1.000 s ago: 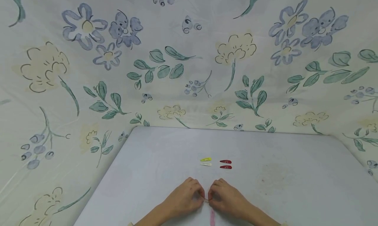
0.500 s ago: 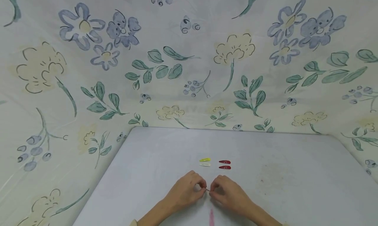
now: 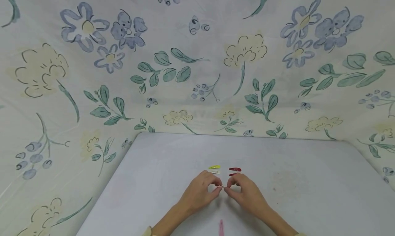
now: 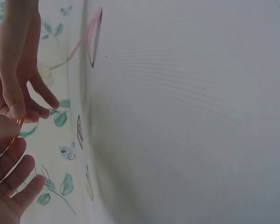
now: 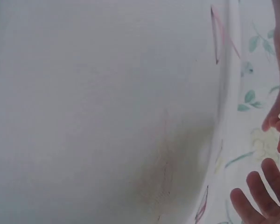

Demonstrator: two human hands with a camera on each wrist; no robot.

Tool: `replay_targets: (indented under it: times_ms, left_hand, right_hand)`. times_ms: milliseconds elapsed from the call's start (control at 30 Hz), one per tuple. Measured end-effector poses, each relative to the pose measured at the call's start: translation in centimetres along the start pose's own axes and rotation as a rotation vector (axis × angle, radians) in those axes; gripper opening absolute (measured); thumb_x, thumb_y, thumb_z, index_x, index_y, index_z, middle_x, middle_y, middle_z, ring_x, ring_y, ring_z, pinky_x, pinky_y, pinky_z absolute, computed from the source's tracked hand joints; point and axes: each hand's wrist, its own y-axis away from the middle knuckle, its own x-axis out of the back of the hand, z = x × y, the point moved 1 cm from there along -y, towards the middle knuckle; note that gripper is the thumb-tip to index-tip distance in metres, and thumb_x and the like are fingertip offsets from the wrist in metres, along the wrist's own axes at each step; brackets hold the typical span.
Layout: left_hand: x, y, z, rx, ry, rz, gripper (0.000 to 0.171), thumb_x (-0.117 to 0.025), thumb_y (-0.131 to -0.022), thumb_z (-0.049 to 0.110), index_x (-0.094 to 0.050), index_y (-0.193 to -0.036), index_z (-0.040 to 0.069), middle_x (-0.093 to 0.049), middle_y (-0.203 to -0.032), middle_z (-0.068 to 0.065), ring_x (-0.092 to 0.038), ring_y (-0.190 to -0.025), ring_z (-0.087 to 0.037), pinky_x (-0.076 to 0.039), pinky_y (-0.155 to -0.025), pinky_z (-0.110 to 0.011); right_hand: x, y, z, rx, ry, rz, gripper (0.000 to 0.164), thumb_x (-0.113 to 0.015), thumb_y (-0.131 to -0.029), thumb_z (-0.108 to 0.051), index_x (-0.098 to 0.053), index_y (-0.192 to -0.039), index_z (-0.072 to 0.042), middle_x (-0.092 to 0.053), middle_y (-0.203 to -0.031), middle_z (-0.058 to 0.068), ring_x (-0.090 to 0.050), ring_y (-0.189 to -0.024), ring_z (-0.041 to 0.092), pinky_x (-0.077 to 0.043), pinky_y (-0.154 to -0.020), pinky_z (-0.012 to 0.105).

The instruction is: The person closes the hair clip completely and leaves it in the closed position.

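Note:
Low above the table, my left hand (image 3: 199, 192) and right hand (image 3: 249, 195) meet fingertip to fingertip. Between them they pinch a small, thin orange hair clip (image 4: 17, 128), one end in each hand's thumb and fingers; most of it is covered by the fingertips. Nearer the table's front lies a pink hair clip (image 3: 221, 227), whose two arms stand apart in the left wrist view. Just beyond the hands are a yellow hair clip (image 3: 214, 167), a white one partly behind my left hand, and two red hair clips (image 3: 235, 169), the closer partly behind my right hand.
The white tabletop (image 3: 308, 167) has rounded far corners and a few small specks on the right. Flower-patterned cloth (image 3: 203, 58) rises around its back and sides.
Both hands have moved forward together and lifted, carrying the orange clip away from the pink one, towards the row of clips. The clips on the table have stayed put.

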Motion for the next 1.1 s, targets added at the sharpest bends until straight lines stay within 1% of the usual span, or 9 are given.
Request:
replay_targets:
  times_ms: [200, 400, 500, 667, 767, 867, 933, 1000, 1100]
  left_hand:
    - [-0.1, -0.6, 0.1, -0.005, 0.027, 0.026, 0.015, -0.077, -0.080, 0.006, -0.066, -0.089, 0.013, -0.066, -0.087, 0.005, -0.059, -0.086, -0.010, -0.050, -0.078, -0.023]
    - [0.1, -1.2, 0.2, 0.038, 0.063, 0.022, 0.012, -0.072, -0.083, 0.006, -0.066, -0.090, 0.013, -0.066, -0.089, 0.004, -0.059, -0.087, -0.011, -0.051, -0.078, -0.025]
    - [0.1, -1.6, 0.3, 0.051, 0.065, 0.052, 0.011, -0.071, -0.083, 0.005, -0.066, -0.088, 0.014, -0.064, -0.086, 0.005, -0.059, -0.086, -0.011, -0.051, -0.077, -0.024]
    - [-0.2, -2.2, 0.3, 0.064, 0.076, 0.109, 0.012, -0.071, -0.081, 0.004, -0.066, -0.087, 0.014, -0.062, -0.083, 0.005, -0.058, -0.084, -0.010, -0.051, -0.076, -0.023]
    - [-0.3, -2.6, 0.3, 0.089, 0.110, 0.127, 0.011, -0.071, -0.081, 0.004, -0.067, -0.087, 0.013, -0.062, -0.083, 0.005, -0.058, -0.083, -0.010, -0.052, -0.075, -0.026]
    - [-0.5, -2.8, 0.3, 0.128, 0.162, 0.143, 0.011, -0.071, -0.083, 0.003, -0.067, -0.086, 0.014, -0.063, -0.083, 0.005, -0.058, -0.083, -0.010, -0.053, -0.075, -0.030]
    - [-0.6, -2.9, 0.3, 0.156, 0.190, 0.154, 0.012, -0.072, -0.083, 0.003, -0.068, -0.086, 0.014, -0.063, -0.083, 0.006, -0.057, -0.083, -0.009, -0.054, -0.075, -0.030]
    - [-0.7, -3.0, 0.2, 0.178, 0.208, 0.165, 0.013, -0.073, -0.083, 0.003, -0.068, -0.086, 0.015, -0.063, -0.084, 0.007, -0.056, -0.083, -0.007, -0.053, -0.075, -0.027]
    - [-1.0, -3.1, 0.2, 0.189, 0.223, 0.184, 0.013, -0.073, -0.083, 0.003, -0.068, -0.087, 0.014, -0.063, -0.084, 0.007, -0.056, -0.082, -0.008, -0.051, -0.074, -0.024]
  right_hand:
    - [0.5, -0.4, 0.1, -0.041, 0.016, 0.046, 0.024, -0.080, -0.082, -0.014, -0.058, -0.085, -0.023, -0.057, -0.087, -0.013, -0.059, -0.090, 0.017, -0.052, -0.081, 0.032]
    - [0.8, -0.7, 0.0, -0.022, -0.021, 0.106, 0.025, -0.080, -0.081, -0.010, -0.059, -0.085, -0.022, -0.062, -0.092, -0.007, -0.061, -0.095, 0.019, -0.055, -0.082, 0.041]
    - [0.8, -0.9, 0.0, -0.001, -0.049, 0.132, 0.026, -0.080, -0.081, -0.008, -0.059, -0.086, -0.022, -0.064, -0.095, -0.006, -0.064, -0.096, 0.018, -0.056, -0.084, 0.041]
    - [0.9, -1.2, 0.1, 0.008, -0.131, 0.188, 0.025, -0.080, -0.080, -0.005, -0.061, -0.089, -0.018, -0.064, -0.092, -0.007, -0.066, -0.092, 0.015, -0.056, -0.084, 0.039]
    - [0.8, -1.4, 0.1, -0.009, -0.166, 0.229, 0.024, -0.080, -0.080, -0.005, -0.062, -0.089, -0.017, -0.064, -0.090, -0.008, -0.064, -0.087, 0.013, -0.057, -0.083, 0.037]
    - [0.7, -1.7, 0.1, -0.014, -0.197, 0.268, 0.022, -0.080, -0.080, -0.004, -0.062, -0.088, -0.014, -0.064, -0.088, -0.006, -0.063, -0.084, 0.012, -0.057, -0.081, 0.035]
    - [0.6, -1.8, 0.1, -0.010, -0.207, 0.288, 0.022, -0.080, -0.079, -0.003, -0.062, -0.087, -0.013, -0.064, -0.087, -0.005, -0.062, -0.082, 0.012, -0.057, -0.079, 0.035]
    - [0.6, -1.9, 0.0, -0.006, -0.210, 0.303, 0.021, -0.080, -0.079, -0.002, -0.062, -0.087, -0.012, -0.065, -0.086, -0.004, -0.063, -0.082, 0.012, -0.057, -0.078, 0.036]
    - [0.6, -2.0, 0.0, -0.008, -0.204, 0.313, 0.020, -0.079, -0.080, -0.001, -0.062, -0.088, -0.010, -0.065, -0.087, -0.002, -0.064, -0.083, 0.015, -0.057, -0.079, 0.037]
